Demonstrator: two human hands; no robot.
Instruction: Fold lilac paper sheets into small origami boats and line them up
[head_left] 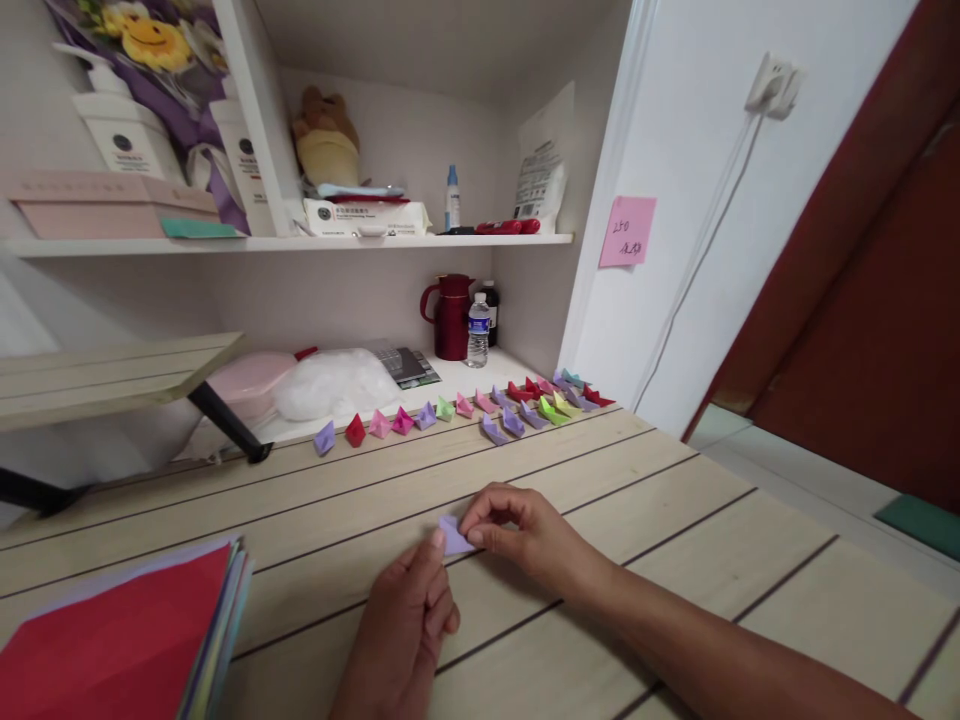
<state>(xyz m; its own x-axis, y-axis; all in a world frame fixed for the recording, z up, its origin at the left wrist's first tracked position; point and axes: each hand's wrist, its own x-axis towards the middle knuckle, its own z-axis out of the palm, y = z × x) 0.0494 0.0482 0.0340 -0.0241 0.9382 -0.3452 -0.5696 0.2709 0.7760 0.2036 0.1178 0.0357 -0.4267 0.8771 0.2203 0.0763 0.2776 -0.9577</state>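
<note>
A small folded piece of lilac paper is held just above the wooden table between my two hands. My left hand pinches its left end with the thumb on top and the other fingers curled. My right hand grips its right end between thumb and fingertips, hiding that end. Beyond my hands, along the table's far edge, stand several folded paper boats, among them a purple boat, a red boat and a yellow-green boat.
A stack of coloured paper with a red sheet on top lies at the near left. Behind the boats are a white plastic bag, a dark red jug and a water bottle. A small raised stand is at the left.
</note>
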